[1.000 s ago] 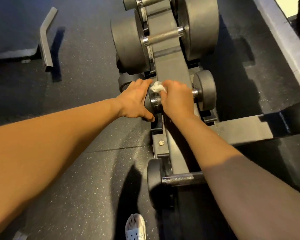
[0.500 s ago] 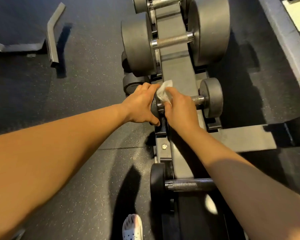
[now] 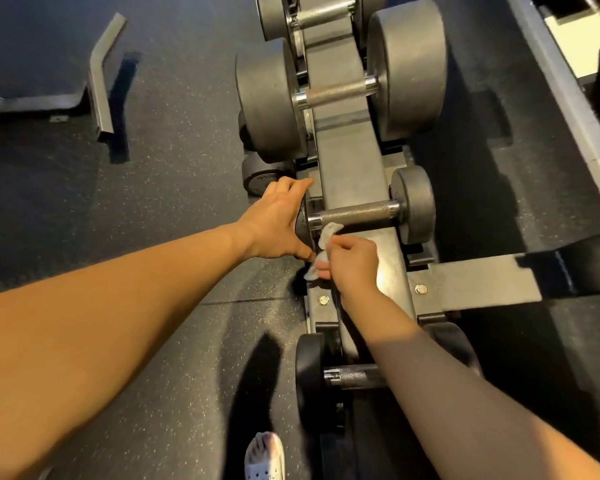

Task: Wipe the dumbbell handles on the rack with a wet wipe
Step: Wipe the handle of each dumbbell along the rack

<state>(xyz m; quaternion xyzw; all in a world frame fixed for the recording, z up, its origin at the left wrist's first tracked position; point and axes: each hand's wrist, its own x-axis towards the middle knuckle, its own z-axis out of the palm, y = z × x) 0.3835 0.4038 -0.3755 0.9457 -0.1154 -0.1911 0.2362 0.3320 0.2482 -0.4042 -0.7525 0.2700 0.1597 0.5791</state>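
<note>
Dumbbell handle on the rack, wipe held just short of it.
Right hand pinches the crumpled wipe in curled fingers; the handle lies just beyond them. Left hand is spread wide, fingers straight against the end weight.

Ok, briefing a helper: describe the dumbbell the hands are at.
Start at the long grey metal rack. Between the huge grey dumbbell and the nearest black one sits a small dumbbell with a knurled silver handle. Only it has the left hand on its end.
</note>
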